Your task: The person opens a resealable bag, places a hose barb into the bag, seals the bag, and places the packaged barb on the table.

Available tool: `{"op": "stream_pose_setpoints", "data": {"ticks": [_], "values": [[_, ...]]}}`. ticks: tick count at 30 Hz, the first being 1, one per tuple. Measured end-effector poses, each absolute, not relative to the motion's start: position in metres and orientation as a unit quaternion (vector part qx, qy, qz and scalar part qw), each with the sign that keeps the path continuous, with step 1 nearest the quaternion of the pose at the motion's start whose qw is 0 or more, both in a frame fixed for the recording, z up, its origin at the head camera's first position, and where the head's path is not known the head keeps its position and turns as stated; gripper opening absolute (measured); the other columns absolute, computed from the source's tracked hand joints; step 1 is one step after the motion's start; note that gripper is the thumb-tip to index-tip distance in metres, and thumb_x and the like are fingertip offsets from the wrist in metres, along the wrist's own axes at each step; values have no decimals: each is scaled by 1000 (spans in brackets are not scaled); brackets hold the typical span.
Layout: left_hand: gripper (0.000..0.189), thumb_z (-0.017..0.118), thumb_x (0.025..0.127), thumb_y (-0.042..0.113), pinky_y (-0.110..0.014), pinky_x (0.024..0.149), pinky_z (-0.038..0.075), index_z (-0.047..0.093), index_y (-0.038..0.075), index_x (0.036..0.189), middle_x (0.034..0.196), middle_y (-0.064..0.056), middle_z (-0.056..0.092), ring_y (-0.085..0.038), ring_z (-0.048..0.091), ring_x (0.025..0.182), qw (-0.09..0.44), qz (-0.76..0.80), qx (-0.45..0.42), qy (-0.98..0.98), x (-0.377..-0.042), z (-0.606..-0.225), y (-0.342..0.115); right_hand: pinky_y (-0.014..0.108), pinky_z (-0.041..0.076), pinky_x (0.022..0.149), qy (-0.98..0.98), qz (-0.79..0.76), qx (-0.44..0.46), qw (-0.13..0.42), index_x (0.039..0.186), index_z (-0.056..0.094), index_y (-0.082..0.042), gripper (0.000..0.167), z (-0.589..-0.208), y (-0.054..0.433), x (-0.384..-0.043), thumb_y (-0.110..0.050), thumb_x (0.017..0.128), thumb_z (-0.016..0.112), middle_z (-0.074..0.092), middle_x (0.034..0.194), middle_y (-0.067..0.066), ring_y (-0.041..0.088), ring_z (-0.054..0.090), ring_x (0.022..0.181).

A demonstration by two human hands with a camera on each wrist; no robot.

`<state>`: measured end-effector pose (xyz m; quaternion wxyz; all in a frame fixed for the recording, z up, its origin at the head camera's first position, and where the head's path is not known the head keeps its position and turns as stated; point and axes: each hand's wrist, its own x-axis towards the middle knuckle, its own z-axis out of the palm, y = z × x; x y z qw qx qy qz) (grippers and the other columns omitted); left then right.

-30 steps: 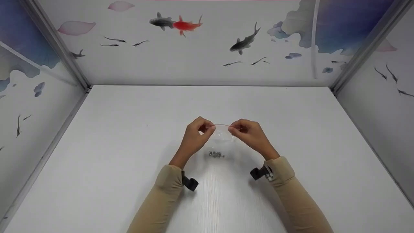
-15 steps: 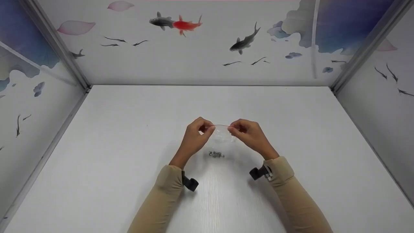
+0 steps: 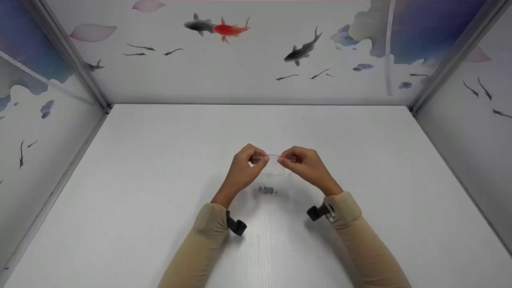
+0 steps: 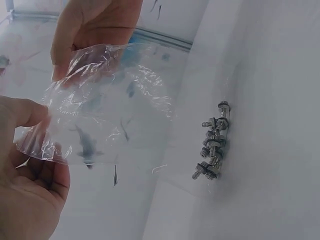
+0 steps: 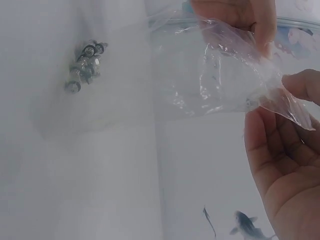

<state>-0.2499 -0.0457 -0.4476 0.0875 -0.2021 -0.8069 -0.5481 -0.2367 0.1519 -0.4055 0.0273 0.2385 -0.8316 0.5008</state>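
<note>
Between my hands hangs a clear plastic zip bag (image 4: 120,100) with a thin reddish line along its top edge. My left hand (image 3: 245,166) pinches one top corner between thumb and fingers. At the opposite corner, my right hand (image 3: 308,165) pinches the bag the same way. Several small metal fittings (image 4: 214,142), silvery with dark rings, lie bunched at the bottom of the bag. The right wrist view shows these fittings through the film as well. Some fingertips are hidden behind the hands and plastic.
A white table (image 3: 160,224) lies beneath the hands. Printed panels with fish and lotus, such as the back wall (image 3: 256,80), enclose it on the far side and both flanks. A small black device (image 3: 237,227) sits at each cuff.
My two hands have come slightly closer together, shortening the stretch of bag edge between them. The metal fittings remain in about the same spot.
</note>
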Motion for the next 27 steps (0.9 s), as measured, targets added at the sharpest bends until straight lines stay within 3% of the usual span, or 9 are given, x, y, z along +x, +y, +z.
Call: {"op": "stream_pose_setpoints", "data": {"ticks": [2, 7, 14, 18, 22, 27], "values": [[10, 62, 94, 14, -28, 81, 49, 65, 4, 96, 94, -8, 58, -16, 58, 87, 88, -549, -202, -806, -250, -447, -45, 20, 42, 62, -834, 495, 240, 31, 95, 69, 5, 13, -405, 151, -237, -7, 92, 64, 67, 85, 18, 7, 50, 65], [10, 63, 93, 14, -26, 79, 48, 66, 5, 94, 90, -7, 58, -14, 55, 84, 100, -544, -205, -808, -250, -448, -44, 20, 45, 65, -836, 490, 246, 37, 94, 68, 6, 13, -404, 149, -236, -6, 92, 63, 68, 86, 17, 15, 58, 70], [12, 63, 93, 16, -26, 78, 48, 66, 4, 94, 90, -7, 58, -14, 56, 83, 112, -537, -213, -809, -250, -448, -44, 21, 47, 70, -837, 483, 252, 49, 94, 68, 6, 13, -404, 147, -235, -6, 92, 63, 68, 88, 17, 5, 56, 73], [13, 64, 93, 17, -26, 77, 47, 66, 4, 95, 90, -7, 58, -14, 55, 82, 110, -538, -213, -808, -250, -449, -45, 20, 47, 70, -836, 490, 245, 36, 96, 68, 6, 14, -418, 150, -246, -6, 93, 62, 68, 90, 19, 15, 61, 75], [15, 63, 94, 19, -25, 76, 46, 66, 4, 96, 90, -7, 58, -13, 53, 81, 107, -536, -216, -809, -250, -449, -45, 26, 53, 79, -833, 498, 242, 26, 100, 67, 7, 17, -432, 152, -255, -7, 93, 61, 68, 97, 20, 29, 67, 87], [15, 59, 96, 16, -24, 75, 44, 66, 3, 99, 91, -7, 58, -11, 51, 80, 98, -543, -214, -806, -250, -448, -44, 36, 52, 89, -823, 515, 239, 21, 98, 69, 1, 21, -436, 150, -259, -18, 91, 66, 69, 98, 15, 27, 68, 94]]}}
